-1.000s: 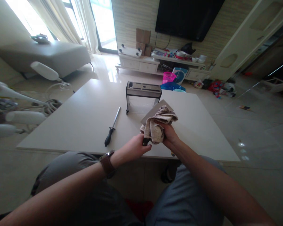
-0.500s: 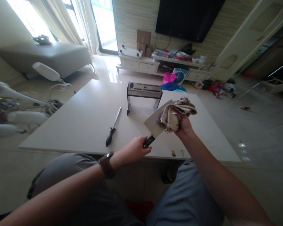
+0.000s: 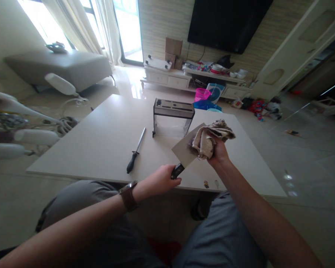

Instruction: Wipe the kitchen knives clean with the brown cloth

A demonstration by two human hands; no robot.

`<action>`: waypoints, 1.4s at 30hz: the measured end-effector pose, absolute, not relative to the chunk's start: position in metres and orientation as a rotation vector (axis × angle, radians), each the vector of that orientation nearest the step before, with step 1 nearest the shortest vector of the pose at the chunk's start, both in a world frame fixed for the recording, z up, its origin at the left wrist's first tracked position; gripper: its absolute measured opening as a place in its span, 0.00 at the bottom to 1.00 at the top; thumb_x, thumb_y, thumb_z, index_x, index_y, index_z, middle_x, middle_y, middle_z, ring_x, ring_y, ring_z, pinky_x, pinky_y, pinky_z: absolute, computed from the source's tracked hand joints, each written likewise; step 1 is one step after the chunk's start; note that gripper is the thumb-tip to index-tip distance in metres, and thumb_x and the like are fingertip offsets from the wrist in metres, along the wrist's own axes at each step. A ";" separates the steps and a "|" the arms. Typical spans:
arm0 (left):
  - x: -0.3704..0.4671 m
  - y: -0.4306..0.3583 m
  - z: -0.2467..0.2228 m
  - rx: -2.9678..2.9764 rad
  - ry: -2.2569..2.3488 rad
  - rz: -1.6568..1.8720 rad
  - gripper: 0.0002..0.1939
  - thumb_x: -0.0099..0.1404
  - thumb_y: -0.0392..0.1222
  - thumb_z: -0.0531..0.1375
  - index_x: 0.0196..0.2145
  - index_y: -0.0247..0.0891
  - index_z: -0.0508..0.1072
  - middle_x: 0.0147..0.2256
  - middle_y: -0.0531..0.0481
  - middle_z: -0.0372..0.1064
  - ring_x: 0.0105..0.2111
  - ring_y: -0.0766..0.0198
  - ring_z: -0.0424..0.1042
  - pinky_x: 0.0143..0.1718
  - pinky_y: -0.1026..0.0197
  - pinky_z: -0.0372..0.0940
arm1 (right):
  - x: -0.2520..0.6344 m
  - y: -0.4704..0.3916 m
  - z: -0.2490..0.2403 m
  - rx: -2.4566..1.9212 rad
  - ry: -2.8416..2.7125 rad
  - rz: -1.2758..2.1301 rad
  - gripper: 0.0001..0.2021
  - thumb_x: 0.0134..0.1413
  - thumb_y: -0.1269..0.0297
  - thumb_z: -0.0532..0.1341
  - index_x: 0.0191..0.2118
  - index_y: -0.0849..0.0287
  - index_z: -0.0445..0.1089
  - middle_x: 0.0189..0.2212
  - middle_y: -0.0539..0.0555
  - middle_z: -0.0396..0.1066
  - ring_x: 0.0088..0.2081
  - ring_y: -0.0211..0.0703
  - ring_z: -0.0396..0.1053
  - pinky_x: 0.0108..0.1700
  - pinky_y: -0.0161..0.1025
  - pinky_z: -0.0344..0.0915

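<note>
My left hand (image 3: 165, 179) is closed around the black handle of a cleaver (image 3: 185, 149), whose broad steel blade points up and away to the right above the table. A crumpled beige and brown cloth (image 3: 203, 140) is gripped in my right hand (image 3: 219, 152) and lies against the blade, covering its far part. To the left, a honing steel (image 3: 134, 155) with a black handle rests on the white table (image 3: 100, 145). Behind the blade stands a knife block (image 3: 174, 108) with a slotted top and clear sides.
Two small stickers or bits (image 3: 206, 184) lie near the table's front edge. Beyond the table are a pink basket (image 3: 202, 93) and a low white cabinet (image 3: 162, 77) with clutter. White lamp-like parts and cables (image 3: 63, 85) stand at the left.
The view has shifted slightly, so everything sits a little further right and lower. Both hands keep their hold, and the cloth stays against the blade with hardly any movement.
</note>
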State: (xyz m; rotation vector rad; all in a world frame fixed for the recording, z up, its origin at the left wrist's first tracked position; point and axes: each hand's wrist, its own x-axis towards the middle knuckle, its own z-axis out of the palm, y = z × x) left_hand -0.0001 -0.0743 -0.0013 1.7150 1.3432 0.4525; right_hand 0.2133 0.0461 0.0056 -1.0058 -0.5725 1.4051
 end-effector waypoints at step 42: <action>0.002 -0.063 -0.011 1.634 1.134 0.674 0.13 0.65 0.43 0.61 0.43 0.35 0.79 0.42 0.46 0.80 0.42 0.55 0.76 0.48 0.59 0.68 | 0.159 0.000 -0.026 -1.032 -0.676 1.651 0.19 0.36 0.63 0.75 0.39 0.57 0.78 0.36 0.50 0.81 0.35 0.44 0.76 0.40 0.39 0.74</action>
